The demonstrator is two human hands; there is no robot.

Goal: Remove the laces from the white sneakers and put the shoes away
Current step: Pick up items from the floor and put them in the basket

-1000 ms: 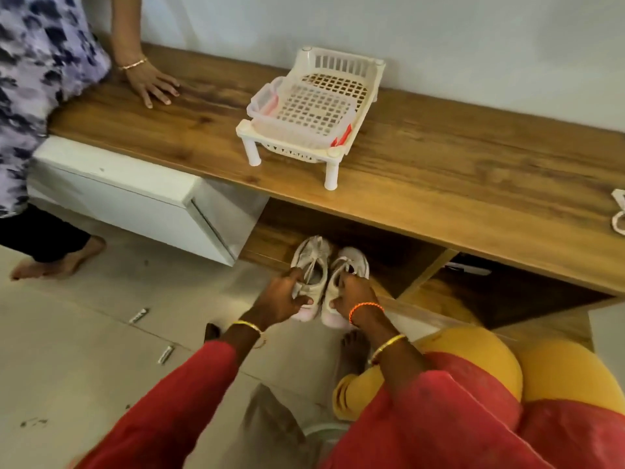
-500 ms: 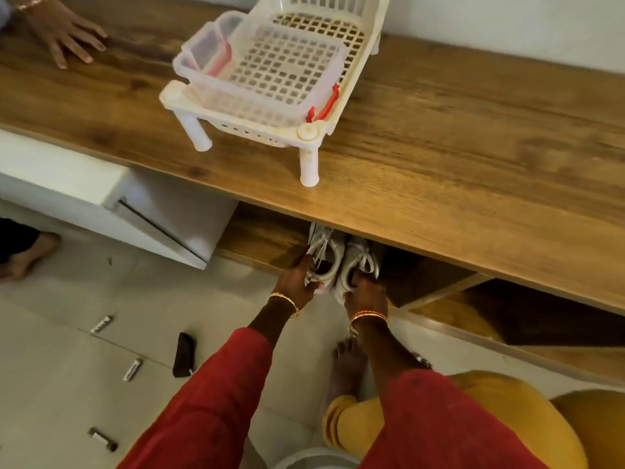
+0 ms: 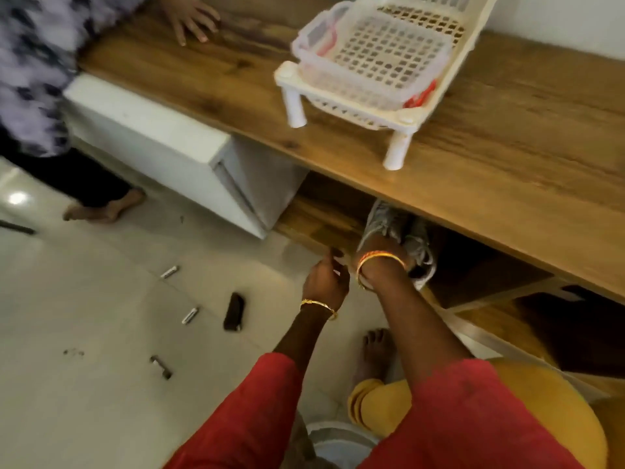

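White sneakers (image 3: 399,231) tucked on the low shelf (image 3: 321,221) under the wooden surface (image 3: 507,164), centre-right of frame. Right hand (image 3: 382,262) reached onto them (grip hidden, cannot tell). Left hand (image 3: 326,280) just beside, fingers loosely curled, holding nothing.

Two white sneakers (image 3: 399,231), one rack (image 3: 382,62), three small cylinders (image 3: 169,272) (perhaps batteries), one dark case (image 3: 234,312).

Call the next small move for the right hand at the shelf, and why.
Probably let go and draw the right hand back. The white sneakers already sit side by side on the lower shelf under the bench top, and the left hand is off them, holding nothing visible.
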